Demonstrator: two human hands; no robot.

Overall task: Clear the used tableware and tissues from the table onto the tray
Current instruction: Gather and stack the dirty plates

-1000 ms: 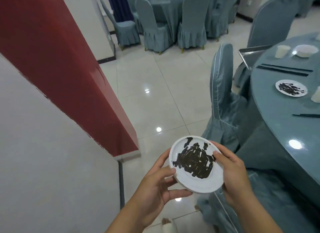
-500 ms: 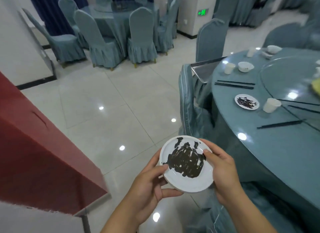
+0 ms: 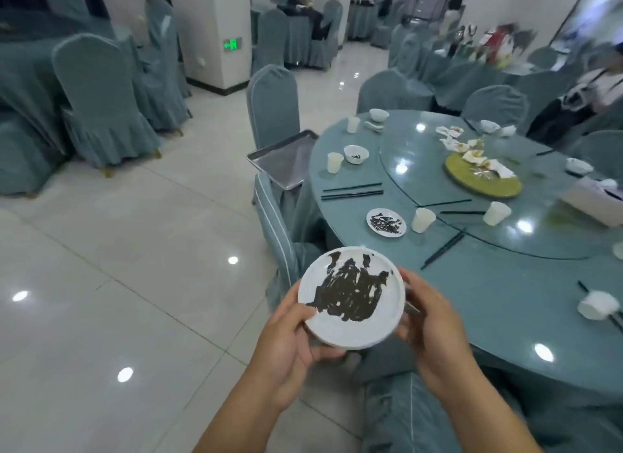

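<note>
Head view: low in the centre of the frame, both hands hold a white plate (image 3: 350,297) smeared with dark sauce. It is in the air over the floor and a covered chair (image 3: 279,237), just off the near-left edge of the round table (image 3: 505,284).

The left hand (image 3: 290,338) has its thumb over the lower-left rim and its fingers curled underneath. The right hand (image 3: 428,321) grips the right rim, thumb on the edge and fingers curled below.

The metal tray (image 3: 283,159) sits mid-frame at the table's left edge, well apart from the held plate.

On the table are a second smeared plate (image 3: 386,222), paper cups (image 3: 422,220), black chopsticks (image 3: 352,191) and crumpled tissues (image 3: 485,164) on a yellow-green dish (image 3: 472,183).

A lit green exit sign (image 3: 232,44) on the white pillar (image 3: 209,21), upper left of centre, shows an arrow and a figure. Any lettering is too small to read.
</note>
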